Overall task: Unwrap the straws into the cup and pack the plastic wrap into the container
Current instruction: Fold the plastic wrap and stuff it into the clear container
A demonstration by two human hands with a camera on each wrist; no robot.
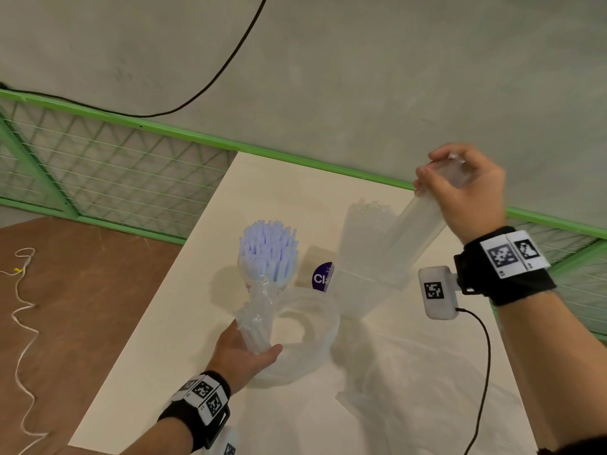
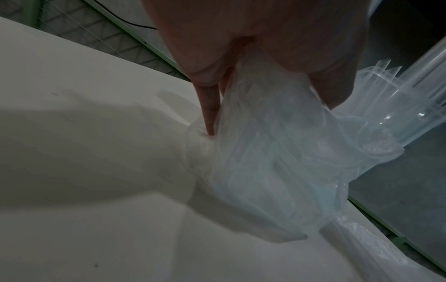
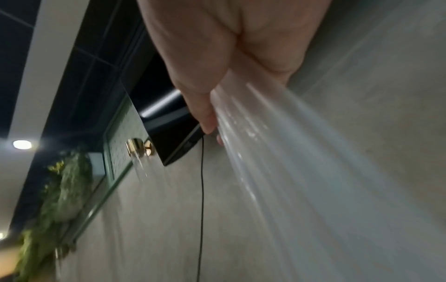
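Desk is carrying everything, white and running toward the green rail at its far edge. Near the middle a clear container is lying low and round, and behind it a cup is standing packed with blue straws; a second cup of clear straws is standing nearer the far right edge. Wrap, a thin clear sleeve, is being drawn up off those clear straws by the right hand, its fingers pinching the top end. It is likely feather-light, limp and slippery, so a pinch near the closed end suits it best. Left hand is gripping a crumpled wrapped bundle beside the container, fingers curled around its lower part; the straws inside are probably stiff yet crushable.
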